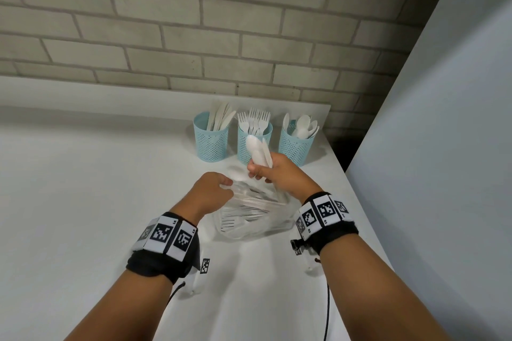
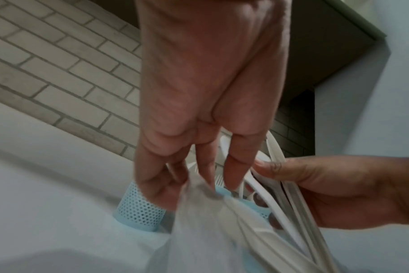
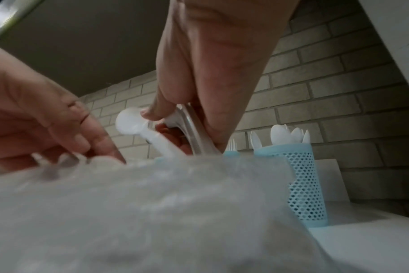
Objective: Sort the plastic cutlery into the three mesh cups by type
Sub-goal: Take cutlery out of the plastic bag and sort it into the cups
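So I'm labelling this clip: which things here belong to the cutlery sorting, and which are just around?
Part of the job:
- right hand gripping a bunch of spoons
- left hand pinching the clear bag of cutlery
- knife cup, fork cup, spoon cup

Just there:
- white counter
- brick wall
- wrist bands

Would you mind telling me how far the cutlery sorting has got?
Well along: the left cup holds knives, the middle cup forks, the right cup spoons. In hand: the right hand grips a few spoons lifted from the clear bag, whose edge the left hand pinches. Left: the cutlery showing inside the bag.
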Tool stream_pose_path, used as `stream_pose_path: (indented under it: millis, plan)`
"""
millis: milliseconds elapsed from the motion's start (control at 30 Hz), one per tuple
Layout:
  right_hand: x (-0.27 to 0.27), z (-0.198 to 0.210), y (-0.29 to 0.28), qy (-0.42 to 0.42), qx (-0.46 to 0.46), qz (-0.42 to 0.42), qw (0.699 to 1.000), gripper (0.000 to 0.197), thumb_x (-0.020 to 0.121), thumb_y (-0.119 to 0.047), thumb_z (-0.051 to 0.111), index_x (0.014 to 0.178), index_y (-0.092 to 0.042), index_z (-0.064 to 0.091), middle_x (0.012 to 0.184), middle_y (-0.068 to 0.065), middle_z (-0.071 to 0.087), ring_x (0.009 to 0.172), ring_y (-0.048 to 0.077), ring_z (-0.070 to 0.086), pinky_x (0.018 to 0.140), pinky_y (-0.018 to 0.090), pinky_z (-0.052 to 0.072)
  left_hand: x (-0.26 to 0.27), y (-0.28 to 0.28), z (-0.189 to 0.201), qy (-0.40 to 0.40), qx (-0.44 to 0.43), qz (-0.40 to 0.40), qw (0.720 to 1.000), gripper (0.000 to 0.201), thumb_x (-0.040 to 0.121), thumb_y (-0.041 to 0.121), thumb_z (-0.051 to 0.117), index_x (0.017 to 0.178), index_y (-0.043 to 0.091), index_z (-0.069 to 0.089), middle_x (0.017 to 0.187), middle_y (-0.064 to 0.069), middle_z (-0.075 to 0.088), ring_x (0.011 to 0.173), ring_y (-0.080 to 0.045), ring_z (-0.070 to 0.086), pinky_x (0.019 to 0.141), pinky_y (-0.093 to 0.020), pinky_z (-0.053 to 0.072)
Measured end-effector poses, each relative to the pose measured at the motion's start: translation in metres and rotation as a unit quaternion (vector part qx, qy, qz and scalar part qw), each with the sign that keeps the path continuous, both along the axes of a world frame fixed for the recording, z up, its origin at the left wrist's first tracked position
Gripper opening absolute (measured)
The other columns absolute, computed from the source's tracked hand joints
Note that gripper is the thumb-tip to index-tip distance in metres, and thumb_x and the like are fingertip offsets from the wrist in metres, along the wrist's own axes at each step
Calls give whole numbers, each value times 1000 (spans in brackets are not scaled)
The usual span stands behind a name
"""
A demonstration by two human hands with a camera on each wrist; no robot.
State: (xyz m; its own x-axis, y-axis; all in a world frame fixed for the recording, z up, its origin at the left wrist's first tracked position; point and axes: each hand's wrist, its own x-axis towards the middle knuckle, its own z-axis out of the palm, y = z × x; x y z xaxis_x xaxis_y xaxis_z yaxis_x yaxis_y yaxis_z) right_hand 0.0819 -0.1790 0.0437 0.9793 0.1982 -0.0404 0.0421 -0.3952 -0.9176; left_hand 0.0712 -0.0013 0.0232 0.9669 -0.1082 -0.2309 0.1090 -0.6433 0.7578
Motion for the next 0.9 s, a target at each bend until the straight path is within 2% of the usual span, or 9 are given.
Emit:
stream_pose_path:
  millis: [67, 133, 233, 367, 433, 500, 667, 800, 900]
  plan:
    - [5, 6, -1, -7, 36, -19, 999, 4, 90, -25, 60, 87, -23, 59, 75, -5, 63, 69, 7, 57, 70, 22, 46, 0, -4, 6, -19, 91, -30, 995, 41, 87, 31, 60, 126, 21, 54, 135, -3, 42, 133, -27, 28, 106, -35, 29]
    - [11, 13, 0, -18, 55, -28, 998, 5, 92, -25, 58, 87, -23, 57, 73, -4, 61, 68, 7, 58, 69, 21, 47, 5, -9, 11, -49, 97, -52, 993, 42, 84, 43, 62, 122, 25, 57, 129, -1, 44, 134, -27, 26, 105, -38, 28]
    - [17, 17, 3, -11, 100, -29, 995, 10, 95, -23, 52, 93, -15, 57, 79, -1, 65, 73, 8, 63, 71, 20, 49, 10, -15, 16, -70, 64, -59, 994, 50, 83, 39, 65, 128, 21, 54, 135, -2, 45, 134, -27, 28, 106, -38, 29]
    - [22, 21, 9, 23, 273, -25, 961, 23, 98, -24, 44, 89, -9, 59, 92, 6, 69, 83, 14, 69, 81, 26, 56, 13, -24, 27, -50, -151, -110, 981, 55, 83, 24, 69, 132, 15, 48, 129, 0, 55, 123, -13, 47, 99, -25, 36]
    - [24, 23, 14, 44, 343, -28, 938, 27, 98, -27, 42, 87, -8, 57, 98, 8, 69, 87, 16, 68, 82, 28, 56, 15, -29, 30, 17, -270, -115, 956, 45, 88, 22, 63, 130, 12, 50, 120, -4, 63, 116, -17, 57, 101, -29, 41]
    - [26, 24, 18, 51, 342, -35, 938, 30, 98, -33, 40, 87, -8, 53, 105, 5, 68, 89, 14, 67, 77, 26, 56, 20, -31, 27, 65, -334, -110, 934, 36, 93, 23, 54, 125, 7, 52, 112, -11, 66, 106, -22, 63, 100, -37, 46]
    - [33, 17, 19, 45, 203, -56, 977, 40, 97, -46, 36, 83, -18, 61, 112, 1, 68, 98, 14, 58, 74, 24, 41, 24, -33, 21, 130, -366, -124, 913, 29, 97, 30, 43, 104, 6, 59, 84, -8, 63, 75, -15, 65, 79, -34, 55]
    - [37, 13, 18, 92, 220, -39, 970, 45, 98, -48, 30, 101, -21, 65, 118, -2, 64, 104, 8, 58, 82, 27, 42, 29, -36, 15, 133, -398, -100, 902, 29, 97, 37, 43, 96, 12, 58, 65, 1, 53, 56, -9, 53, 57, -23, 51]
    - [40, 9, 16, 144, 251, -28, 957, 52, 95, -51, 32, 120, -14, 59, 112, 3, 65, 94, 14, 60, 74, 27, 46, 31, -36, 9, 136, -429, -67, 891, 20, 98, 31, 43, 95, 15, 56, 68, 2, 53, 51, -6, 50, 49, -19, 43]
